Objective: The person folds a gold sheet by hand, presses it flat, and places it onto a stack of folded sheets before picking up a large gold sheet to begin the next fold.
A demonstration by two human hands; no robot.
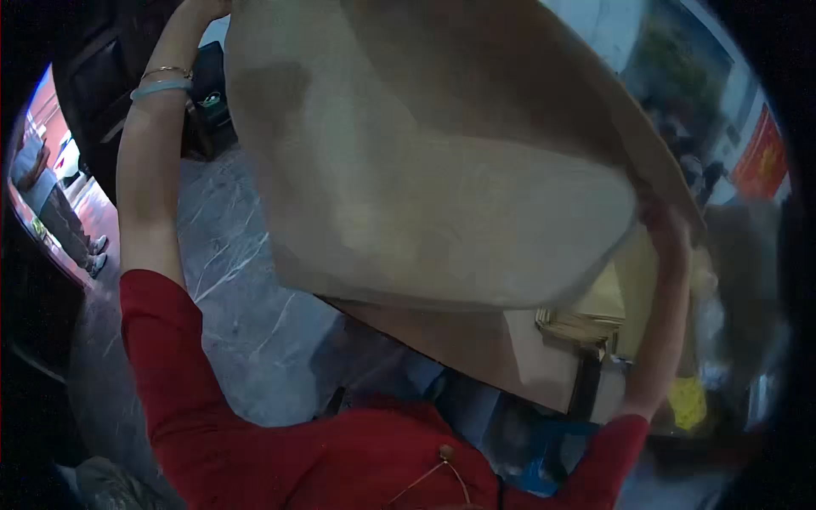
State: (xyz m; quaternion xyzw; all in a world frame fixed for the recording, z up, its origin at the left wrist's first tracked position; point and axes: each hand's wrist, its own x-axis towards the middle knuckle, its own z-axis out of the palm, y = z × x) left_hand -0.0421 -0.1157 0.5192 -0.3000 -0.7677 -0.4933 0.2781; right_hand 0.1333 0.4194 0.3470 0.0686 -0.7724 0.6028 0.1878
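Note:
A large beige sheet, like paper or cloth, is raised in front of me and fills the upper middle of the view. At its upper left corner is my left hand, mostly cut off by the frame edge, closed at the sheet's edge. My right hand grips the sheet's right side, its fingers partly hidden and blurred. Beneath the sheet lies a light tabletop, with a stack of tan pieces near its right part.
Marbled grey floor shows at the left. A person stands in the far left doorway. Dark furniture is at the upper left. A yellow item lies at the lower right, and a red banner hangs at the right.

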